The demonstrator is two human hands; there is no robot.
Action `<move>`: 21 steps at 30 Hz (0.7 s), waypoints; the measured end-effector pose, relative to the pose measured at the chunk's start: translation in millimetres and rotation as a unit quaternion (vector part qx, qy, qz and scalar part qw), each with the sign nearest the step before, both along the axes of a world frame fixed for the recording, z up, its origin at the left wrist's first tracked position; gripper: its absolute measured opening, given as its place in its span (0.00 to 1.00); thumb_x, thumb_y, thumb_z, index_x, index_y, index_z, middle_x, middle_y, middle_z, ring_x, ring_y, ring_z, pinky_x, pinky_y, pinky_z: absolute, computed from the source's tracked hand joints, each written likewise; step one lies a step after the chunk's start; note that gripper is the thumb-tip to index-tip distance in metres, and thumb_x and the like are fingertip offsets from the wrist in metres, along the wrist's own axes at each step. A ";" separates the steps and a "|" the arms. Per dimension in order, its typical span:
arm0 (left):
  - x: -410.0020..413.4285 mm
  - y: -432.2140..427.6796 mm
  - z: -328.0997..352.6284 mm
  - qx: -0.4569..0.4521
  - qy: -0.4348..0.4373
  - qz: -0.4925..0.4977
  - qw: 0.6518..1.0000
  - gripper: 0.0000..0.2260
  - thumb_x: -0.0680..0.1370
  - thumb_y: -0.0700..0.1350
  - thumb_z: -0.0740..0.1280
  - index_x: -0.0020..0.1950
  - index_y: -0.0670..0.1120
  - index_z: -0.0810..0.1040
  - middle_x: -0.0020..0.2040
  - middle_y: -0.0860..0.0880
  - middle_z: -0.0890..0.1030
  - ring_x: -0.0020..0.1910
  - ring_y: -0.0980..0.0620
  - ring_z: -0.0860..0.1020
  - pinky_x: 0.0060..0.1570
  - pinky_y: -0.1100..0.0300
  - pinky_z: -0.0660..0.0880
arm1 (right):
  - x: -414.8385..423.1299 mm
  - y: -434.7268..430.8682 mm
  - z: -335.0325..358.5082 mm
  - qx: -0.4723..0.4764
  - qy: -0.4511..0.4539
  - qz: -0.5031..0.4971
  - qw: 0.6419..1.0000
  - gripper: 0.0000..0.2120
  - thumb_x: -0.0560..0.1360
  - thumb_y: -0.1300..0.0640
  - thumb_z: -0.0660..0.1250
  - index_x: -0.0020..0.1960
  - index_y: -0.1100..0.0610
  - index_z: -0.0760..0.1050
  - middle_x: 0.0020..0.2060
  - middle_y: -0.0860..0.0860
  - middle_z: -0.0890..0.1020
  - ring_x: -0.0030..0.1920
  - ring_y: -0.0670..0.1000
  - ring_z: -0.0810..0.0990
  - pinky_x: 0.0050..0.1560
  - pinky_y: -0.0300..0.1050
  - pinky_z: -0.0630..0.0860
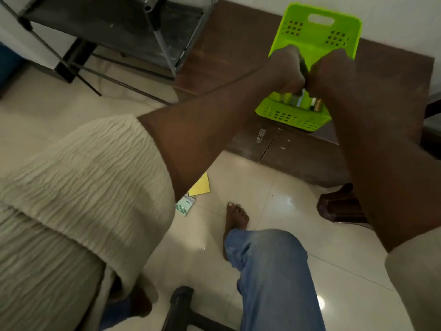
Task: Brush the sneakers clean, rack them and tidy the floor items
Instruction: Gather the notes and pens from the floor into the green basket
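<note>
My left hand (287,68) and my right hand (331,72) are pressed together over a bright green plastic basket (317,32). Both are closed around a small dark object (303,68) held between them; what it is I cannot tell. The basket stands on a low brown cabinet (233,44) and holds a few upright bottles (317,106) at its near end. An empty dark metal rack (114,25) stands at the upper left. No sneaker is in view.
On the glossy tile floor lie a yellow sheet (200,187) and a green-and-white packet (185,205). A brown shoe (341,207) sits by the cabinet at the right. My bare foot (235,218) and jeans-clad knee are below, with a black chair base (181,304) at the bottom.
</note>
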State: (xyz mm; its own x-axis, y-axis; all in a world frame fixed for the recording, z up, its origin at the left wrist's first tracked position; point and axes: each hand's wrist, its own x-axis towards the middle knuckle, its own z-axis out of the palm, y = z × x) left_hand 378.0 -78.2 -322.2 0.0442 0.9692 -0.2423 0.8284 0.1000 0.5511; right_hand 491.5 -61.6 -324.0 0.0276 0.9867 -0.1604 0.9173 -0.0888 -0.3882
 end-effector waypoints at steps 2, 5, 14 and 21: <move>-13.6 -14.7 12.0 0.083 -0.003 0.012 0.996 0.19 0.71 0.44 0.70 0.62 0.50 0.82 0.54 0.50 0.85 0.52 0.51 0.82 0.41 0.65 0.76 | -5.0 -5.7 7.7 0.035 0.032 0.011 0.999 0.37 0.65 0.35 0.66 0.61 0.64 0.74 0.60 0.61 0.77 0.60 0.59 0.77 0.50 0.49 0.71; -42.1 -44.0 19.3 0.146 0.000 0.013 0.989 0.22 0.67 0.49 0.69 0.60 0.48 0.81 0.54 0.51 0.84 0.50 0.51 0.81 0.51 0.59 0.76 | -19.6 -21.3 14.5 0.110 0.056 0.045 0.991 0.29 0.72 0.39 0.66 0.64 0.59 0.74 0.62 0.55 0.77 0.64 0.56 0.73 0.59 0.47 0.67; -156.1 -157.3 20.3 0.172 0.186 0.036 0.967 0.39 0.75 0.65 0.60 0.82 0.49 0.56 0.76 0.48 0.67 0.76 0.48 0.64 0.73 0.49 0.56 | -114.2 -110.3 5.9 0.215 0.168 0.179 0.945 0.42 0.70 0.34 0.64 0.68 0.66 0.68 0.62 0.62 0.73 0.65 0.61 0.72 0.64 0.46 0.65; -242.3 -254.5 -28.2 0.062 0.208 0.143 0.966 0.56 0.64 0.83 0.49 0.83 0.50 0.50 0.79 0.45 0.62 0.78 0.43 0.58 0.75 0.35 0.52 | -177.8 -178.0 -37.7 0.106 0.169 0.250 0.947 0.48 0.68 0.28 0.61 0.78 0.52 0.51 0.73 0.61 0.61 0.72 0.60 0.63 0.66 0.57 0.68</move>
